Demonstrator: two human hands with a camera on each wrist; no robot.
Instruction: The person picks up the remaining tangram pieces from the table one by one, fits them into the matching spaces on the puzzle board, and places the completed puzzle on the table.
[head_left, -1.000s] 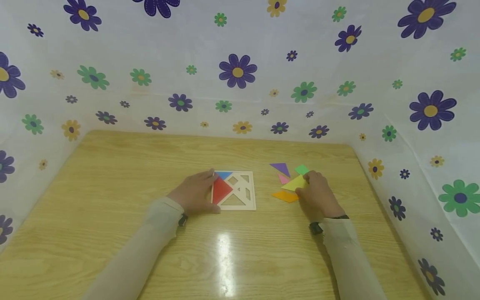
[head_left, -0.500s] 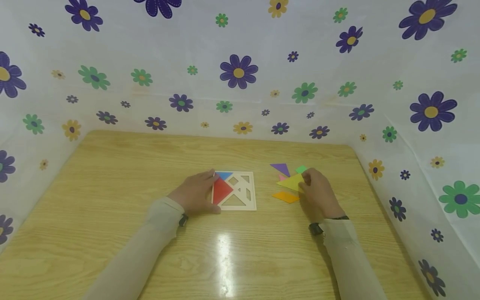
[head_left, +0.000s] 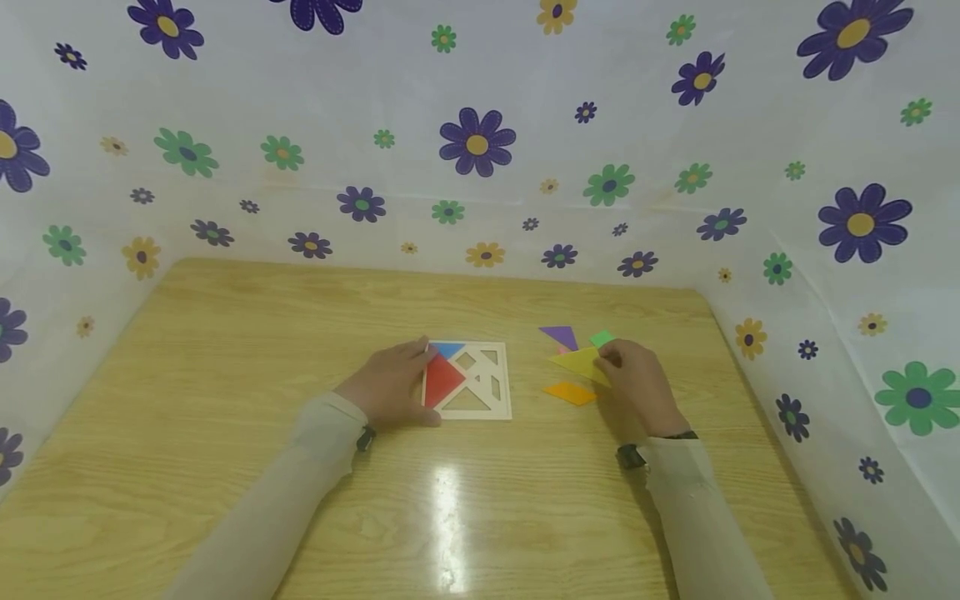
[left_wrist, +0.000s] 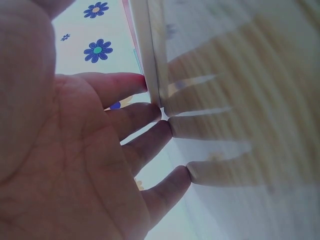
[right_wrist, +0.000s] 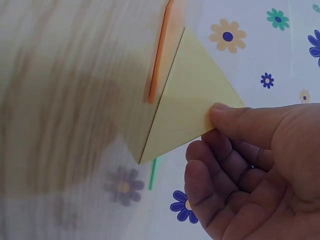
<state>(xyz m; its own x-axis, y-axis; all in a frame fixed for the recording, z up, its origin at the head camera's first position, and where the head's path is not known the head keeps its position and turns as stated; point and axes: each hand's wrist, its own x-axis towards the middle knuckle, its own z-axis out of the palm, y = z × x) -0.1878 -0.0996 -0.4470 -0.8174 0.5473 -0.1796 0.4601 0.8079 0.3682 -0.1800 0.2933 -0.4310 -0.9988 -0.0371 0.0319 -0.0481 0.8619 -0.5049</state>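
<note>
My left hand (head_left: 390,385) rests along the left side of a pale tangram board (head_left: 505,408), fingertips at its upper corner and thumb at its lower one. In the left wrist view, the fingers extend fairly straight, fingertips at the board's edge and the tabletop. A red triangle (head_left: 444,382) and a blue triangle (head_left: 447,350) lie in the board; its other cutouts show the wood beneath. My right hand (head_left: 641,383) pinches a large yellow triangle (right_wrist: 190,95) by one corner between thumb and index finger, tilted up from the table in the right wrist view.
Around the yellow triangle lie a purple triangle (head_left: 561,335), a green piece (head_left: 602,337) and an orange parallelogram (head_left: 570,392). A pink piece (head_left: 564,350) is mostly covered. Flower-printed white sheeting (head_left: 480,225) borders the wooden table (head_left: 300,308) at the back and sides.
The yellow triangle has shifted left and turned in my right fingers, now covering most of the pink piece. My left hand and the board have stayed put.
</note>
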